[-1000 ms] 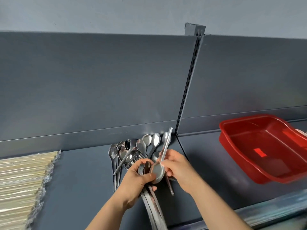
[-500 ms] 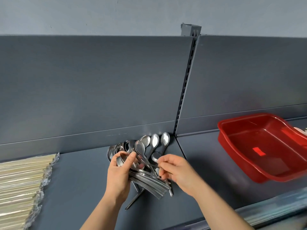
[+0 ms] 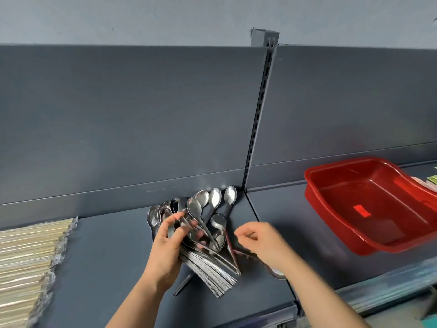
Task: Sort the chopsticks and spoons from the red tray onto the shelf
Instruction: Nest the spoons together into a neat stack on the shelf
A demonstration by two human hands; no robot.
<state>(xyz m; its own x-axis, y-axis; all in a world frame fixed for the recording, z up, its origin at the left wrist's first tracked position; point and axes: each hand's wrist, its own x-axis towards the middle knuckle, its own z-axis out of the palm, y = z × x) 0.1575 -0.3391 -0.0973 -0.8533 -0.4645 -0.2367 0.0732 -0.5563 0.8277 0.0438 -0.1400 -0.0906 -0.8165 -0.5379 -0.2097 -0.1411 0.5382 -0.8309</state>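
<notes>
Left hand [image 3: 165,247] gripping spoons [image 3: 208,263], right [image 3: 264,242] perhaps pinching

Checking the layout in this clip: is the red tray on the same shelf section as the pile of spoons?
No, the red tray sits to the right of the slotted upright, while the spoons lie to its left.

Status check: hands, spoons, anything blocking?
Left hand grips spoon stack on shelf. Right hand curled beside it, blurred, grip unclear. Tray looks empty. No obstruction seen.
</notes>
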